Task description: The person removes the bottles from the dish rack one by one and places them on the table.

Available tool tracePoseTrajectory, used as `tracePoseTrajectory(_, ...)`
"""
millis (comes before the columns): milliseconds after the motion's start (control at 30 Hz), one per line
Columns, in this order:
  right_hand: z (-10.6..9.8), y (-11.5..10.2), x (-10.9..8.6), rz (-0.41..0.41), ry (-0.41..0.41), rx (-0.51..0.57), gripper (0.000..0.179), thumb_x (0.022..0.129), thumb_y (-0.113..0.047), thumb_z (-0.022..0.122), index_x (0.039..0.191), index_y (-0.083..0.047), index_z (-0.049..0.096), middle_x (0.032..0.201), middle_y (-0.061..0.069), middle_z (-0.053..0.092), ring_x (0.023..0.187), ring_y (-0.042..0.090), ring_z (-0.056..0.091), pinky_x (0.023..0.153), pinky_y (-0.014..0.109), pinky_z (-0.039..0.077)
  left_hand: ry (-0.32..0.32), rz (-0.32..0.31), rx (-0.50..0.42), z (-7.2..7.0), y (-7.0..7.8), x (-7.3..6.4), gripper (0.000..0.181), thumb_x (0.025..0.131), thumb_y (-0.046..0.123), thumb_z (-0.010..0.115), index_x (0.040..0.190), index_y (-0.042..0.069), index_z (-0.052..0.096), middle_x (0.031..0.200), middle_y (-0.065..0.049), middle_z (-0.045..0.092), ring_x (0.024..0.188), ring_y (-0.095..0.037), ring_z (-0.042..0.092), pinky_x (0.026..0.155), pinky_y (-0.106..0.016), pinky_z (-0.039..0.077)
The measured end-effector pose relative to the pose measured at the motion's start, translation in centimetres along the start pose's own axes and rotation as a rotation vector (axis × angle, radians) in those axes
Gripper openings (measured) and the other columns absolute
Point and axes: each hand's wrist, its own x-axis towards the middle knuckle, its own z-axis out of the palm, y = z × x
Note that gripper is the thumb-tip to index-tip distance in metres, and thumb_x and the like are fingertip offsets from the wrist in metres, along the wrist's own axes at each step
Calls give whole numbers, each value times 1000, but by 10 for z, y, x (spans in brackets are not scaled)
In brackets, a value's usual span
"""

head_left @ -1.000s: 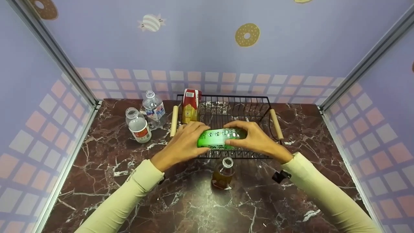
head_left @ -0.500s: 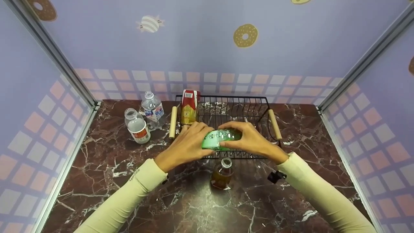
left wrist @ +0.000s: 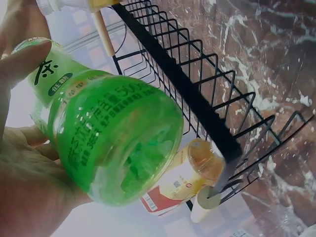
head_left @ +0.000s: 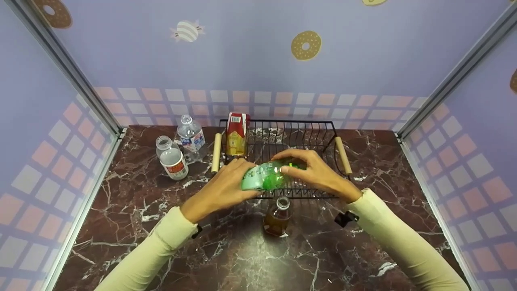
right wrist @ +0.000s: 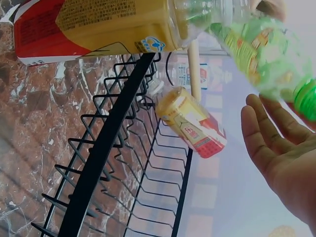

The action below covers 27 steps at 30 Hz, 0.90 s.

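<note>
A green plastic tea bottle [head_left: 253,180] lies sideways over the front of the basket, its green cap [right wrist: 307,101] toward the right. My left hand [head_left: 222,188] grips its base end, fingers on the far side and thumb on the near side. In the left wrist view the bottle's [left wrist: 118,128] printed label and base face the camera. Around the neck and cap, my right hand [head_left: 317,171] has its thumb on the near side and index finger beyond. The right wrist view shows that hand's [right wrist: 291,148] other fingers loosely bent beside the cap.
A black wire basket [head_left: 291,121] with wooden handles [head_left: 343,155] stands at the back; a red-and-yellow container [head_left: 237,135] is at its left end. An uncapped amber bottle [head_left: 277,220] stands in front. Two clear bottles, one rear [head_left: 193,139] and one nearer [head_left: 173,157], stand left.
The green bottle has turned in my hands and its base now points lower left. My left hand has shifted a little left since half a second ago.
</note>
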Motion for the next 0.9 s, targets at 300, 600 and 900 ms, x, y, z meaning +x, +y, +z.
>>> tracePoseTrajectory(300,-11,22,-3,-32,54,188,45,114,-23,42,140,0,71,133,17,76,117,37,73,99,47,63,48,-58,-153,-5,4,-25,63,86,20,93,140,3,64,133,-12,67,106,-26,64,78,-38,61)
tracePoseTrajectory(600,-14,31,-7,33,76,137,46,115,-25,42,138,3,70,132,18,76,114,28,74,96,37,62,145,-15,-238,4,2,-44,64,81,11,96,137,4,66,129,-8,70,109,-24,67,91,-43,61)
tracePoseTrajectory(900,-13,37,-11,72,80,151,42,115,-23,45,138,1,71,132,16,77,117,27,74,100,38,62,172,8,-385,25,-9,-61,67,82,12,96,140,8,64,134,-6,73,124,-29,69,108,-60,57)
